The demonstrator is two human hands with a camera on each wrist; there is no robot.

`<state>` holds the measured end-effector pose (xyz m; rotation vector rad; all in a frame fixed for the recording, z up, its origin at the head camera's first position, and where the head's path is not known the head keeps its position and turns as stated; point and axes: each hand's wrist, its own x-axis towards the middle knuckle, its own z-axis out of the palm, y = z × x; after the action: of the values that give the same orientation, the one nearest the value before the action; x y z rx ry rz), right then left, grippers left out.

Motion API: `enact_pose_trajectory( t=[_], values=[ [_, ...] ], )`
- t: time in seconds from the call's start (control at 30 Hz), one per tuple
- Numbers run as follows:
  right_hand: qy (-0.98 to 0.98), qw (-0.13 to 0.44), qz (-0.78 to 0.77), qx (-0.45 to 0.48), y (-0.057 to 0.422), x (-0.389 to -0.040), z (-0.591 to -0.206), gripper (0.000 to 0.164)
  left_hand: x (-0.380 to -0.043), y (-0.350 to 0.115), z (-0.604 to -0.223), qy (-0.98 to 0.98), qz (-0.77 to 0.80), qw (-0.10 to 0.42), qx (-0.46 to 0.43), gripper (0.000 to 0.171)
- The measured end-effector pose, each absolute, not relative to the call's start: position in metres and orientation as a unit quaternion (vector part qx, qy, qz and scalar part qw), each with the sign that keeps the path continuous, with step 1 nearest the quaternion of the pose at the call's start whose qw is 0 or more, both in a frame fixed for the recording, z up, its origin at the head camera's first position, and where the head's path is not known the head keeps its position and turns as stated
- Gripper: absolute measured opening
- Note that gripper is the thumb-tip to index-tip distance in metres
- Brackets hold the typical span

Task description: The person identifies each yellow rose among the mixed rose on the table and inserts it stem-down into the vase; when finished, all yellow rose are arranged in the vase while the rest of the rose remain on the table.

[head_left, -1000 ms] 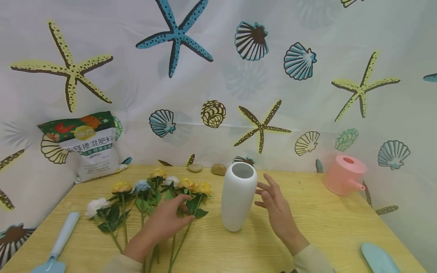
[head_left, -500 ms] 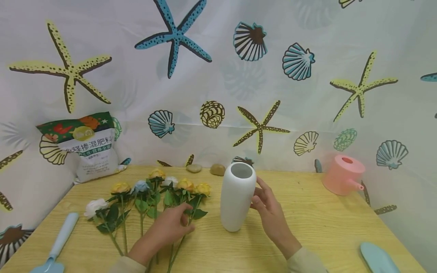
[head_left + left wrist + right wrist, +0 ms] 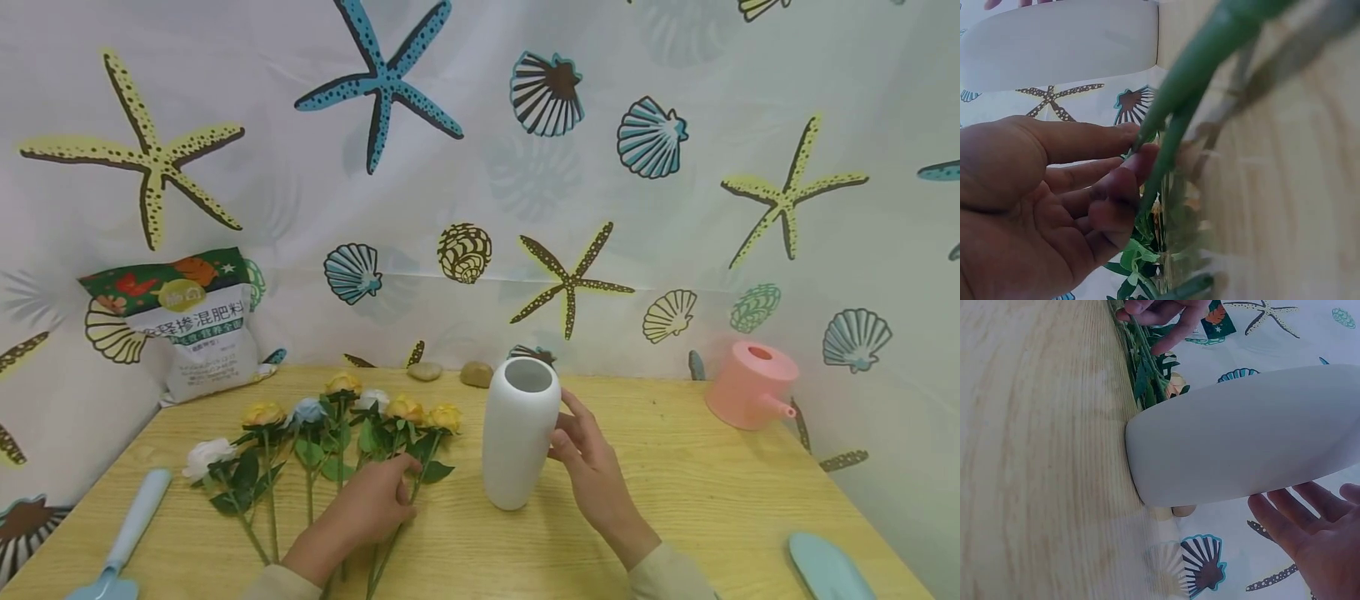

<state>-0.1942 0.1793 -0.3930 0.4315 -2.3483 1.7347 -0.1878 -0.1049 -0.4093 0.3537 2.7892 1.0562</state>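
A tall white vase (image 3: pixel 517 450) stands upright on the wooden table, its round mouth facing up. My right hand (image 3: pixel 600 483) is at the vase's right side; the right wrist view shows relaxed fingertips (image 3: pixel 1259 503) against its wall. To the left lies a row of flowers with green stems: yellow roses, white ones and a blue one (image 3: pixel 307 410). My left hand (image 3: pixel 375 504) pinches the stem of the rightmost yellow rose (image 3: pixel 445 417) between thumb and fingers. Close up in the left wrist view, the green stem (image 3: pixel 1194 69) runs past the thumb tip.
A fertilizer bag (image 3: pixel 210 342) leans at the back left. Two stones (image 3: pixel 476 374) lie near the patterned backdrop. A pink watering can (image 3: pixel 752 387) stands at the back right. A pale blue hand trowel (image 3: pixel 138 521) lies front left, a light blue rounded object (image 3: pixel 828 567) front right.
My right hand has come in from the right and its fingers now touch the vase. My left hand has lowered slightly and closed its thumb and fingers on the rose stem.
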Motion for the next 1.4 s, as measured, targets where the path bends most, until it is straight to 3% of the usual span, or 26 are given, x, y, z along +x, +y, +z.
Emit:
enact_pose_trajectory(
  t=[0.37,0.53,0.97,1.23,1.4],
  values=[
    [-0.791,0.099,0.586,0.147,0.181,-0.195,-0.395,0.055,-0.193,-0.106,-0.399,0.846,0.508,0.099,0.127,0.050],
    [-0.789,0.098,0.588,0.148,0.180,-0.196,-0.395,0.055,-0.190,-0.105,-0.388,0.786,0.607,0.074,0.092,0.055],
    [-0.814,0.117,0.550,0.146,0.179,-0.196,-0.396,0.061,-0.182,-0.093,-0.337,0.592,0.789,-0.143,-0.073,0.059],
    [-0.812,0.131,0.546,0.163,0.180,-0.196,-0.396,0.060,-0.198,-0.068,-0.308,0.453,0.832,-0.314,-0.061,0.054],
    [-0.810,0.123,0.550,0.159,0.179,-0.194,-0.395,0.061,-0.209,-0.052,-0.297,0.453,0.812,-0.368,-0.017,0.055]
  ],
)
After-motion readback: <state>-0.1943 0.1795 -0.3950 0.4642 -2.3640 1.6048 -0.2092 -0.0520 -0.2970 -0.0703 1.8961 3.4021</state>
